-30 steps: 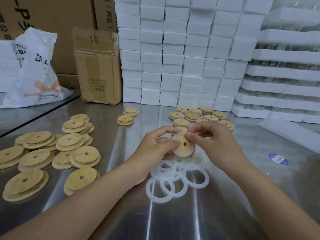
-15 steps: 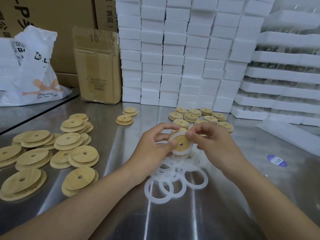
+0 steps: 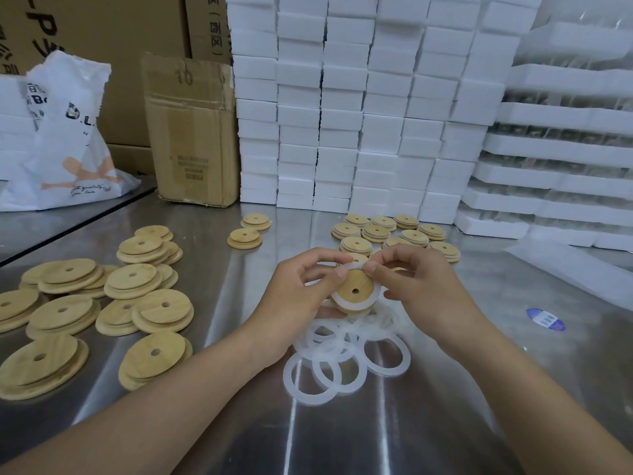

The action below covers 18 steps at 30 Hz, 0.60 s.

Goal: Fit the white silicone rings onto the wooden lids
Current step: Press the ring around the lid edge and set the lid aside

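Observation:
Both hands hold one wooden lid [image 3: 356, 286] with a centre hole, tilted toward me above the table. A white silicone ring [image 3: 370, 303] circles its raised step. My left hand [image 3: 301, 296] grips the lid's left side, thumb on its face. My right hand [image 3: 418, 289] pinches the ring at the lid's top edge. Under the hands lies a heap of loose white rings [image 3: 346, 354]. Bare wooden lids [image 3: 113, 303] are piled to the left. Behind the hands sits a group of lids with rings fitted [image 3: 387, 234].
The work surface is a steel table [image 3: 479, 389]. Two more lid stacks [image 3: 250, 231] sit at centre back. A cardboard box [image 3: 191, 132], a white plastic bag [image 3: 65, 142] and stacked white foam blocks [image 3: 359, 104] line the rear. A blue sticker [image 3: 544, 318] lies at the right.
The lid has turned a little in my hands and tilted more toward me. My right fingers have shifted along the ring at the top edge. The rest stays where it was.

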Each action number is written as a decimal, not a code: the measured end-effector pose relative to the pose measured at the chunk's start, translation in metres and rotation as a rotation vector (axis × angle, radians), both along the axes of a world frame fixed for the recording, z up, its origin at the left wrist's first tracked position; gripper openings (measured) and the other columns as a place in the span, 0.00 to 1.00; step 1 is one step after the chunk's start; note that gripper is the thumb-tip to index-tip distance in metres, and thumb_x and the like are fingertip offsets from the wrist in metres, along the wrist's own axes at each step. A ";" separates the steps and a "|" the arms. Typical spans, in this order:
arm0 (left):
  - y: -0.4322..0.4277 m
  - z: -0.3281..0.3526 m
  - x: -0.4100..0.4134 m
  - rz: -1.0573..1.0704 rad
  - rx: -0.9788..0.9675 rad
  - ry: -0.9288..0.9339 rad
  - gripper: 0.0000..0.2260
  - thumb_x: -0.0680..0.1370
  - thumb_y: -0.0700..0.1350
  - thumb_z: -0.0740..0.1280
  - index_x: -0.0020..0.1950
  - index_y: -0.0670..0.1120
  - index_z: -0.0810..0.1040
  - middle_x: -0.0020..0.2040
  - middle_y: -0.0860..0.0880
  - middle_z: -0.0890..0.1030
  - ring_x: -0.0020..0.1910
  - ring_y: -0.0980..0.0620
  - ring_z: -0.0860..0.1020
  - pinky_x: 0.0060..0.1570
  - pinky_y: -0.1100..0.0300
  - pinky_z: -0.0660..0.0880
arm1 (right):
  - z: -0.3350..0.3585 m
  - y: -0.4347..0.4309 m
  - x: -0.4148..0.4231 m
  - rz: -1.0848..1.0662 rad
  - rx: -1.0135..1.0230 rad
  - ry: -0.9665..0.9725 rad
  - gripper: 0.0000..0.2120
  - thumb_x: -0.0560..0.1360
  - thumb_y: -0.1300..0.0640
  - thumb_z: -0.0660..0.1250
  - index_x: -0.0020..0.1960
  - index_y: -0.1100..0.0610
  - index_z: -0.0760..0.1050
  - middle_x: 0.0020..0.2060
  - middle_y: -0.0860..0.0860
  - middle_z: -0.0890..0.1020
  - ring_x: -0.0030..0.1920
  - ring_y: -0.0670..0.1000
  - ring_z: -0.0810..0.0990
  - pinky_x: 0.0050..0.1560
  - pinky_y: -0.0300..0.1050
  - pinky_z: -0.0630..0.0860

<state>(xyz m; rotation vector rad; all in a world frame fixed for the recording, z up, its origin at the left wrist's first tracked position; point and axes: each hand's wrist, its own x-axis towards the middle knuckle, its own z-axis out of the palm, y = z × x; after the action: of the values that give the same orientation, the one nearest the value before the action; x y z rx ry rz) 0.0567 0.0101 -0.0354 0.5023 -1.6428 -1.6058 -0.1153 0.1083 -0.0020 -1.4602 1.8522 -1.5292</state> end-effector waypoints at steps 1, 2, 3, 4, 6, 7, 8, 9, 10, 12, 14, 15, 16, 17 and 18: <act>0.000 0.000 0.000 0.001 0.014 0.006 0.07 0.83 0.43 0.72 0.60 0.49 0.86 0.54 0.42 0.88 0.56 0.43 0.87 0.49 0.43 0.87 | 0.000 0.000 0.000 0.005 0.004 -0.002 0.06 0.80 0.57 0.74 0.44 0.54 0.85 0.42 0.50 0.88 0.47 0.56 0.85 0.46 0.52 0.82; -0.001 0.000 0.000 -0.001 0.023 0.009 0.07 0.83 0.43 0.72 0.60 0.48 0.86 0.54 0.41 0.88 0.56 0.43 0.87 0.48 0.44 0.87 | 0.000 0.000 0.001 0.008 0.006 -0.005 0.06 0.80 0.57 0.73 0.45 0.54 0.85 0.42 0.50 0.88 0.48 0.56 0.85 0.47 0.51 0.83; -0.001 0.000 0.000 -0.005 0.026 0.011 0.07 0.83 0.43 0.72 0.60 0.47 0.86 0.54 0.41 0.88 0.56 0.43 0.88 0.48 0.44 0.87 | 0.001 0.000 0.001 0.008 0.008 -0.009 0.06 0.80 0.57 0.73 0.45 0.54 0.85 0.43 0.49 0.88 0.48 0.54 0.85 0.46 0.50 0.83; -0.001 0.000 0.000 -0.009 0.024 0.012 0.07 0.83 0.43 0.72 0.60 0.47 0.86 0.54 0.41 0.88 0.56 0.43 0.88 0.48 0.44 0.87 | 0.001 0.000 0.001 0.007 0.009 -0.015 0.05 0.80 0.57 0.73 0.45 0.54 0.85 0.43 0.49 0.88 0.48 0.53 0.86 0.47 0.49 0.84; -0.001 0.000 0.000 -0.012 0.016 0.015 0.06 0.83 0.42 0.72 0.60 0.48 0.86 0.54 0.41 0.89 0.56 0.43 0.88 0.48 0.44 0.87 | 0.000 0.000 0.000 0.010 0.016 -0.036 0.05 0.80 0.57 0.73 0.46 0.55 0.85 0.43 0.50 0.88 0.48 0.52 0.87 0.48 0.48 0.85; 0.000 0.000 0.000 -0.015 0.014 0.019 0.07 0.83 0.42 0.72 0.60 0.48 0.85 0.54 0.41 0.89 0.56 0.43 0.88 0.48 0.44 0.87 | 0.000 0.000 0.000 0.015 0.020 -0.050 0.05 0.80 0.57 0.73 0.46 0.56 0.85 0.44 0.50 0.88 0.48 0.52 0.87 0.49 0.49 0.86; 0.000 0.000 0.000 -0.020 0.013 0.024 0.07 0.83 0.42 0.72 0.60 0.48 0.85 0.53 0.41 0.89 0.56 0.43 0.88 0.47 0.44 0.87 | 0.000 0.000 -0.001 0.023 0.025 -0.064 0.05 0.81 0.57 0.73 0.46 0.56 0.85 0.44 0.51 0.88 0.49 0.52 0.87 0.50 0.49 0.87; 0.000 0.000 0.000 -0.021 0.012 0.029 0.07 0.83 0.42 0.72 0.61 0.49 0.85 0.53 0.42 0.89 0.55 0.43 0.88 0.47 0.44 0.87 | 0.000 0.001 -0.002 0.032 0.032 -0.077 0.06 0.81 0.57 0.73 0.46 0.57 0.85 0.45 0.52 0.88 0.50 0.53 0.87 0.51 0.50 0.87; -0.001 0.000 0.000 -0.018 0.009 0.032 0.08 0.83 0.42 0.72 0.61 0.50 0.85 0.53 0.42 0.89 0.55 0.43 0.88 0.46 0.44 0.87 | 0.000 0.001 -0.002 0.044 0.042 -0.090 0.06 0.81 0.57 0.72 0.46 0.57 0.85 0.45 0.52 0.88 0.50 0.53 0.87 0.52 0.51 0.87; -0.002 -0.001 -0.001 0.000 0.003 0.033 0.08 0.83 0.41 0.73 0.60 0.51 0.86 0.54 0.42 0.88 0.55 0.43 0.88 0.45 0.44 0.87 | 0.001 0.001 -0.003 0.067 0.062 -0.111 0.07 0.81 0.57 0.72 0.45 0.57 0.85 0.46 0.52 0.89 0.51 0.53 0.87 0.54 0.51 0.86; -0.002 -0.001 -0.002 0.009 -0.003 0.030 0.07 0.82 0.42 0.73 0.58 0.52 0.87 0.55 0.43 0.88 0.55 0.44 0.88 0.45 0.44 0.87 | 0.002 0.002 -0.004 0.073 0.075 -0.115 0.08 0.82 0.57 0.72 0.45 0.57 0.85 0.46 0.51 0.89 0.51 0.52 0.88 0.54 0.49 0.86; -0.002 -0.001 -0.002 0.009 -0.007 0.027 0.07 0.82 0.43 0.74 0.57 0.52 0.88 0.56 0.43 0.87 0.56 0.44 0.87 0.45 0.44 0.87 | 0.002 0.002 -0.004 0.071 0.078 -0.113 0.08 0.82 0.57 0.71 0.45 0.57 0.85 0.46 0.51 0.89 0.51 0.52 0.88 0.53 0.49 0.86; -0.002 -0.001 -0.002 0.008 -0.010 0.023 0.06 0.82 0.43 0.74 0.57 0.52 0.88 0.56 0.44 0.87 0.56 0.45 0.87 0.46 0.44 0.87 | 0.002 0.002 -0.004 0.070 0.083 -0.113 0.08 0.82 0.57 0.71 0.46 0.57 0.85 0.46 0.51 0.89 0.51 0.52 0.88 0.54 0.49 0.86; -0.002 -0.002 -0.002 0.003 -0.012 0.021 0.06 0.82 0.43 0.74 0.57 0.52 0.88 0.56 0.44 0.87 0.57 0.45 0.87 0.46 0.44 0.87 | 0.002 0.002 -0.004 0.070 0.089 -0.115 0.08 0.82 0.57 0.71 0.46 0.58 0.85 0.46 0.52 0.89 0.51 0.52 0.88 0.54 0.49 0.86; -0.002 -0.002 -0.002 -0.006 -0.010 0.020 0.07 0.81 0.43 0.74 0.58 0.51 0.88 0.56 0.45 0.87 0.57 0.45 0.87 0.46 0.44 0.87 | 0.002 0.003 -0.004 0.069 0.093 -0.121 0.07 0.82 0.57 0.71 0.47 0.59 0.85 0.46 0.53 0.89 0.51 0.53 0.88 0.54 0.49 0.86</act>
<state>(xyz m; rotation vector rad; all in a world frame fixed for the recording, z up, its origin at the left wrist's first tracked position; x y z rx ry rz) 0.0550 0.0079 -0.0370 0.4758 -1.6381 -1.6010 -0.1198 0.1108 0.0002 -1.3451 1.7603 -1.4465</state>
